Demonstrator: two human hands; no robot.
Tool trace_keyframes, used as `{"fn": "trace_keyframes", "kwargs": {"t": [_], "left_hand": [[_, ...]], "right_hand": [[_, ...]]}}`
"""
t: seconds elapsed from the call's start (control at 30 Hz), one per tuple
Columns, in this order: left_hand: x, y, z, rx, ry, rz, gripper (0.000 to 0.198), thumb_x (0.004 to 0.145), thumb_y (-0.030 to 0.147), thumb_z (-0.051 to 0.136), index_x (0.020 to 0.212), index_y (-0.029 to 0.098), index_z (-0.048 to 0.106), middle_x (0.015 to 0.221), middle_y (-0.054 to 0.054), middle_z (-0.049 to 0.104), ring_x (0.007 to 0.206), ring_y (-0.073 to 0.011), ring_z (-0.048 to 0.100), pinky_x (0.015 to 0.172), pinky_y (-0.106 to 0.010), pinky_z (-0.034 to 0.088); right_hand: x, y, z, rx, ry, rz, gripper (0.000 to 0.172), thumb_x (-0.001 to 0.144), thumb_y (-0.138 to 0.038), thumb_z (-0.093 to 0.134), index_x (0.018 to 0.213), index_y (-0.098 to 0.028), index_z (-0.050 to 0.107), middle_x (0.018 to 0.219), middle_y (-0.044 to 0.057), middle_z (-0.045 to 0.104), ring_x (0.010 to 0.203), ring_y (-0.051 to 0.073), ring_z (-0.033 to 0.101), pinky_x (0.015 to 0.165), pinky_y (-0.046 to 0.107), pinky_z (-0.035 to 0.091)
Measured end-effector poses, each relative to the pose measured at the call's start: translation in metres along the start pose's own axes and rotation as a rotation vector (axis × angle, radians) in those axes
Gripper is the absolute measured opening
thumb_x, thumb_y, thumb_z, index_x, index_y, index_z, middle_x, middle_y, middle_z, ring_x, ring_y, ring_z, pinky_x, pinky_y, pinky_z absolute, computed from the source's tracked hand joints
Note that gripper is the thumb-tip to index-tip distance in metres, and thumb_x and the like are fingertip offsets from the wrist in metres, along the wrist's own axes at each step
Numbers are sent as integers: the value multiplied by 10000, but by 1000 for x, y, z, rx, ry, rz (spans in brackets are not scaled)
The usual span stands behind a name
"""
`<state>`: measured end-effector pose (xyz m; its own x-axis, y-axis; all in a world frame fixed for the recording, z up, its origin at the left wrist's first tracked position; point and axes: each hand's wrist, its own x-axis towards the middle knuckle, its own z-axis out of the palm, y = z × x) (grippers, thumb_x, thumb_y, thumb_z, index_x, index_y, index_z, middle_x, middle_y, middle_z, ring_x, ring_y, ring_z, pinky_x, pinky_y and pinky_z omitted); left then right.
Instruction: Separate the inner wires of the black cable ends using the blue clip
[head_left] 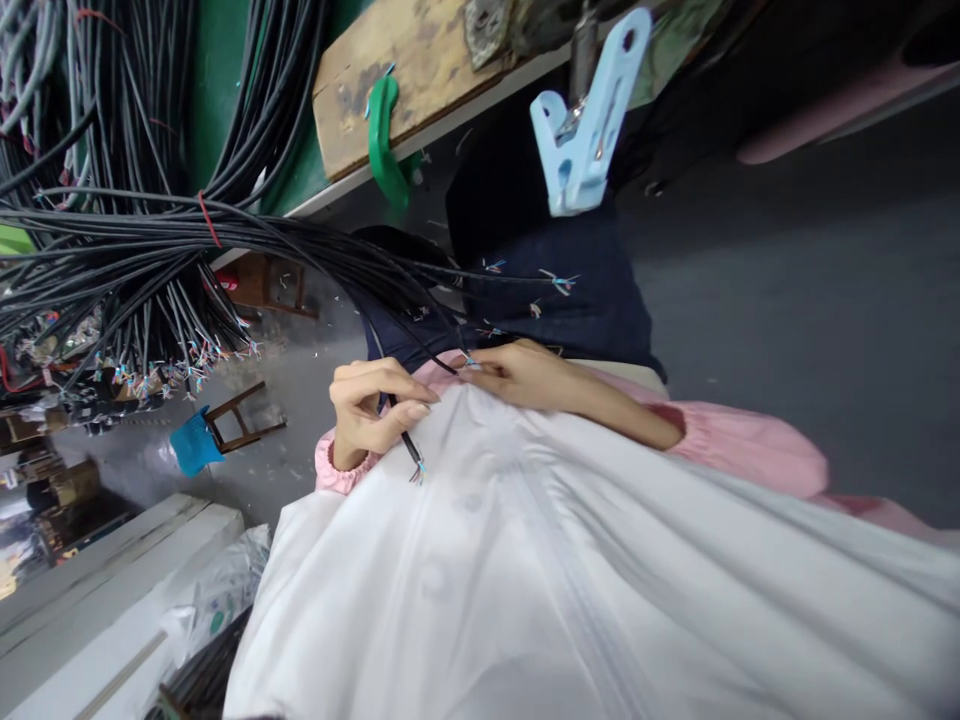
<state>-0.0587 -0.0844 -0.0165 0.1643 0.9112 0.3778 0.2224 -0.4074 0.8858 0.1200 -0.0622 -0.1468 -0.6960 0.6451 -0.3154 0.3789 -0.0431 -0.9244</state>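
Observation:
My left hand (364, 408) is closed, fingers and thumb curled around a black cable (407, 442). Its stripped end, with thin coloured wires (418, 472) fanned out, pokes out below the thumb over my white garment. To the right, my right hand (517, 373) pinches the end of another black cable (442, 362), where bluish and white wires show at the fingertips. A bundle of black cables (300, 240) runs from the left across my lap. Several of its loose ends, such as the splayed wires (561, 283), lie on my dark trousers.
A red tie (209, 219) binds the bundle. More cables (150, 110) cover the green table (214, 80) at upper left. A wooden board (420, 75) with a green-handled tool (384, 140) and a light-blue clamp-like piece (589, 120) stand ahead. A blue stool (196, 440) is at left.

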Motion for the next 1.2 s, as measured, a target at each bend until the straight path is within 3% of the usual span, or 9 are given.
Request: {"fn": "trace_keyframes", "kwargs": {"t": [0.13, 0.23, 0.4, 0.47, 0.53, 0.67, 0.83, 1.0, 1.2], "left_hand": [[-1, 0, 0, 7, 1, -18, 240, 892, 350, 678, 729, 178, 713, 585, 8, 701, 479, -54, 584, 453, -161, 403], [-2, 0, -3, 140, -34, -63, 272, 894, 378, 673, 721, 172, 715, 599, 5, 697, 485, -59, 570, 466, -177, 419], [-6, -5, -5, 539, -373, -25, 230, 975, 199, 514, 1056, 163, 726, 1052, -80, 763, 901, -109, 723, 606, -160, 503], [-9, -9, -3, 663, -514, 37, 283, 997, 206, 478, 1184, 190, 689, 1158, -80, 735, 901, -95, 725, 580, -158, 472], [-11, -14, -1, 729, -563, 81, 280, 1004, 254, 491, 1201, 224, 688, 1119, -59, 731, 775, -65, 706, 537, -162, 425], [-11, -23, 4, 707, -458, 131, 275, 1007, 320, 498, 1027, 213, 751, 900, -27, 717, 705, -49, 670, 574, -156, 432], [-11, -31, 10, 624, -230, 141, 237, 940, 344, 623, 947, 157, 769, 713, 12, 652, 590, -30, 591, 528, -150, 399], [-15, -32, 9, 666, -235, 68, 314, 942, 424, 597, 897, 179, 788, 666, 21, 631, 529, -28, 529, 506, -162, 379], [-17, -32, 10, 688, -213, 39, 347, 929, 462, 605, 854, 180, 792, 619, 29, 606, 465, -26, 445, 467, -170, 355]], "right_hand": [[3, -5, -2, -16, 2, -54, 209, 811, -348, 572, 724, -233, 723, 489, -35, 518, 475, 126, 444, 525, 265, 321], [-4, -13, -3, -12, 44, -112, 189, 805, -335, 576, 716, -220, 697, 636, 7, 586, 579, 148, 516, 584, 278, 403], [-31, -28, 1, 84, 180, -232, 284, 904, -407, 514, 758, -210, 660, 846, 84, 644, 819, 211, 624, 756, 342, 529], [-40, -34, 1, 168, 204, -276, 346, 929, -481, 511, 762, -213, 652, 887, 92, 663, 877, 217, 637, 810, 355, 542], [-46, -41, -3, 260, 157, -282, 449, 924, -598, 501, 731, -215, 636, 848, 78, 659, 830, 205, 632, 779, 349, 545], [-53, -51, -17, 452, 39, -211, 664, 849, -814, 408, 606, -217, 567, 649, 32, 566, 635, 169, 560, 645, 325, 515], [-60, -50, -32, 527, 90, -100, 661, 819, -831, 447, 644, -221, 634, 688, 59, 622, 675, 194, 585, 689, 354, 515], [-62, -40, -31, 479, 51, -82, 606, 846, -787, 467, 776, -239, 716, 730, 65, 644, 742, 214, 624, 724, 357, 533], [-62, -42, -28, 499, 93, -14, 599, 812, -796, 518, 762, -231, 713, 749, 63, 636, 747, 203, 613, 688, 337, 520]]}}
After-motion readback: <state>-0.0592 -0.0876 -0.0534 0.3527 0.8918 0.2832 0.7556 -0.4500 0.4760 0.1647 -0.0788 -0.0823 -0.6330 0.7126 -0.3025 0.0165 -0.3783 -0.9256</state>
